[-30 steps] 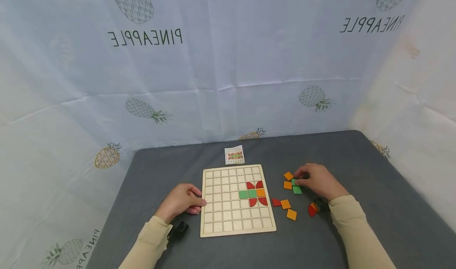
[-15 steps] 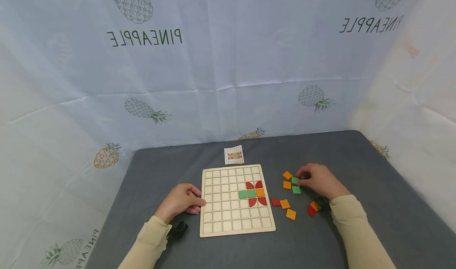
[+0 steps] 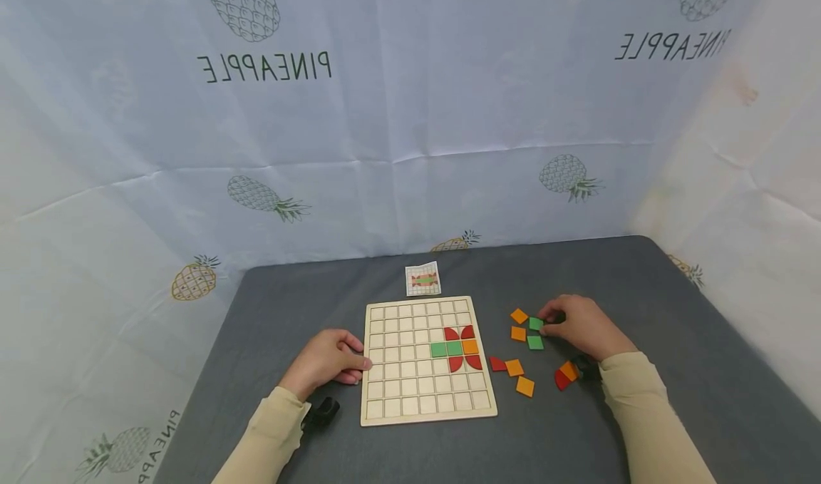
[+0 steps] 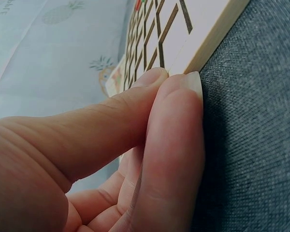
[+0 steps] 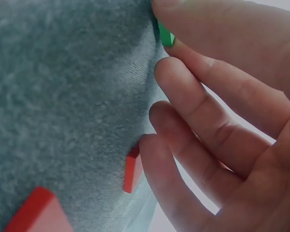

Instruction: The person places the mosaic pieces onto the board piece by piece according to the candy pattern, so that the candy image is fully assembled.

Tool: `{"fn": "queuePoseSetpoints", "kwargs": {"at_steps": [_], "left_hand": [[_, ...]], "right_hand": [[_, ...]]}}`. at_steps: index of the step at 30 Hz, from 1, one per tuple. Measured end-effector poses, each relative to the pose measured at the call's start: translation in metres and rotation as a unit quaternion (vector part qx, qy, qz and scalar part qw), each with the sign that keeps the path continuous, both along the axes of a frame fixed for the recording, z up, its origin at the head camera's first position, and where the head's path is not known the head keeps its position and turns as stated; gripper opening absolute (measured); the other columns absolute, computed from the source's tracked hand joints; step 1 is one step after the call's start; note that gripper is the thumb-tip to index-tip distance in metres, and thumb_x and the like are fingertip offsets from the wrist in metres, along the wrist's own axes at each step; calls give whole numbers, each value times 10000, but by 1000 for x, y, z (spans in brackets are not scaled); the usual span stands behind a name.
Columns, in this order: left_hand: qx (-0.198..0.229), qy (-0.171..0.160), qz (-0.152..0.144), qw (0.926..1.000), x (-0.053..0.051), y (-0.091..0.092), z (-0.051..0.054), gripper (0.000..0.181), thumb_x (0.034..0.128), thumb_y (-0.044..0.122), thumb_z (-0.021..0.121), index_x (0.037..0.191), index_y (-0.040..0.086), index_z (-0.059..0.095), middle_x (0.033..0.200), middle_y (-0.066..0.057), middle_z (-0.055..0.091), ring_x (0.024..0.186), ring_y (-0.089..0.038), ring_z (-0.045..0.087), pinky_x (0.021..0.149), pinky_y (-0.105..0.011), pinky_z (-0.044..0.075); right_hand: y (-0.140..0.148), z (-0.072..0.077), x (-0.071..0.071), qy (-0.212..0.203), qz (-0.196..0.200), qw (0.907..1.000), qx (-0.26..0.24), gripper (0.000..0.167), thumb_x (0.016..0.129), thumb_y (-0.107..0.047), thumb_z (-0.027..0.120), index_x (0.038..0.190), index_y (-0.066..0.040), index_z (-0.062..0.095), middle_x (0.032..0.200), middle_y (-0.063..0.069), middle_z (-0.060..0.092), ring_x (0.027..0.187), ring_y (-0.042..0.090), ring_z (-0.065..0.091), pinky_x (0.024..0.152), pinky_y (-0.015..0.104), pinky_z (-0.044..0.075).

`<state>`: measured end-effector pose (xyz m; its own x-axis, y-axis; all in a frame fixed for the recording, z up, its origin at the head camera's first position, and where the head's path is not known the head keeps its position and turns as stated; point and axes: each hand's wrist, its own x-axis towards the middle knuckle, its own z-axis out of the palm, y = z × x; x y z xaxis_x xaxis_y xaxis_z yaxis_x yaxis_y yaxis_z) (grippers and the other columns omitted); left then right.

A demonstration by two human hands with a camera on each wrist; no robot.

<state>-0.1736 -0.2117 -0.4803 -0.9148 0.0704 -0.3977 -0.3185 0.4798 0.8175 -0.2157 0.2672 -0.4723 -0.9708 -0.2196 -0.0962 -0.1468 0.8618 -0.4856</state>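
A wooden grid board (image 3: 398, 391) lies flat on the table. My left hand (image 3: 327, 363) grips its left edge between thumb and fingertip; the left wrist view shows the thumb (image 4: 135, 94) on the rim. To the right of the board, my right hand (image 3: 585, 327) pinches a green square tile (image 3: 535, 323) between thumb and index finger. Part of that green tile (image 5: 164, 36) shows between them in the right wrist view. Another green tile (image 3: 535, 343) lies just below. On the board sit two green squares, an orange square (image 3: 470, 346) and several red quarter-round pieces (image 3: 455, 364).
Several loose orange tiles (image 3: 518, 333) and a few red pieces (image 3: 497, 364) lie between the board and my right arm. Beside my right wrist are an orange and a red piece (image 3: 561, 380). A small pattern card (image 3: 422, 279) lies behind the board. A pineapple-print cloth (image 3: 410, 113) hangs behind the table.
My right hand has shifted slightly right, and the green tile at its fingertips has slid with it, away from the orange tiles. The left hand stays on the board's edge.
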Motion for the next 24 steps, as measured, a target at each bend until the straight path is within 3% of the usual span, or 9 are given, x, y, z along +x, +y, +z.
{"fn": "queuePoseSetpoints", "kwargs": {"at_steps": [7, 13, 19, 24], "left_hand": [[22, 0, 7, 10000, 1, -3, 1, 405, 845, 140, 940, 1128, 9, 682, 882, -137, 749, 705, -198, 762, 655, -342, 675], [-5, 13, 69, 10000, 0, -2, 0, 389, 843, 129, 939, 1113, 12, 685, 868, -134, 748, 691, -190, 761, 649, -347, 676], [-23, 85, 88, 9999, 1, 0, 0, 386, 839, 136, 945, 1098, 18, 684, 844, -124, 745, 670, -176, 749, 633, -340, 670], [8, 126, 66, 9999, 1, 0, -1, 397, 837, 144, 948, 1101, 12, 682, 846, -122, 749, 670, -179, 748, 632, -340, 669]], "right_hand": [[-17, 6, 1, 88, 74, 9999, -41, 237, 919, -211, 879, 1114, -91, 819, 1039, 57, 753, 938, 222, 675, 853, 498, 630], [-56, 8, 3, 165, 333, 9991, -205, 176, 928, -199, 875, 1091, -149, 830, 1030, -2, 731, 930, 166, 658, 831, 404, 627], [-101, 15, 1, 274, 739, 9965, -287, 165, 910, -215, 898, 1054, -193, 822, 1007, -34, 722, 973, 181, 633, 848, 398, 598], [-137, 16, 4, 410, 1171, 9915, -388, 131, 913, -200, 891, 1024, -190, 822, 958, -63, 720, 928, 141, 593, 762, 318, 564]]}}
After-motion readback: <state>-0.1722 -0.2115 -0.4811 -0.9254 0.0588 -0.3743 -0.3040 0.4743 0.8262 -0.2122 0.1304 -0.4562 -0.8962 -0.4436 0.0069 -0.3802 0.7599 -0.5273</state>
